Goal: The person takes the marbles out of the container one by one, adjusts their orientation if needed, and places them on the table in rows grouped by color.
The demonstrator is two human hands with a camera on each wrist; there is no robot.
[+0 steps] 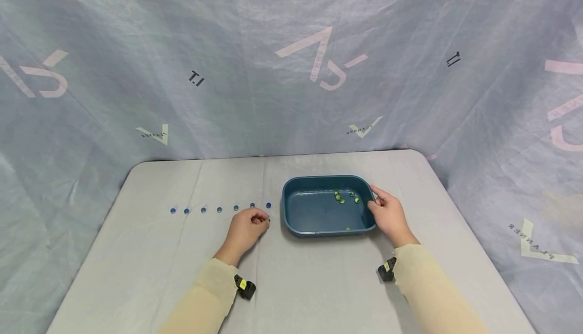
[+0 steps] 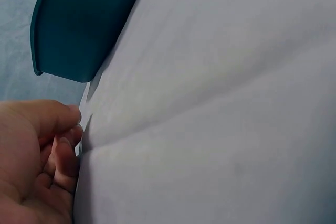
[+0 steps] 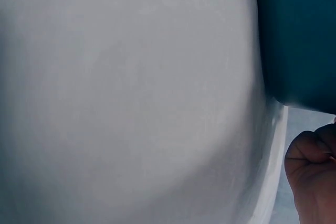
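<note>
On the table, my left hand (image 1: 246,230) has its thumb and fingers curled together just below the right end of a row of small blue glass marbles (image 1: 219,209). A small dark marble (image 1: 268,220) shows at those fingertips; in the left wrist view the fingers hide it. My right hand (image 1: 389,217) grips the right end wall of a dark teal plastic bin (image 1: 314,234), thumb over the rim and fingers outside. Several green marbles (image 1: 342,201) lie in the bin, mostly toward its right side. The right wrist view catches only part of this hand (image 3: 315,169) beneath the bin's corner.
A pale cloth covers the table (image 1: 309,283). Grey-blue fabric (image 1: 255,96) with printed letters hangs behind and at both sides. Each forearm wears a small black wrist camera (image 1: 246,288) over a cream sleeve (image 1: 205,293).
</note>
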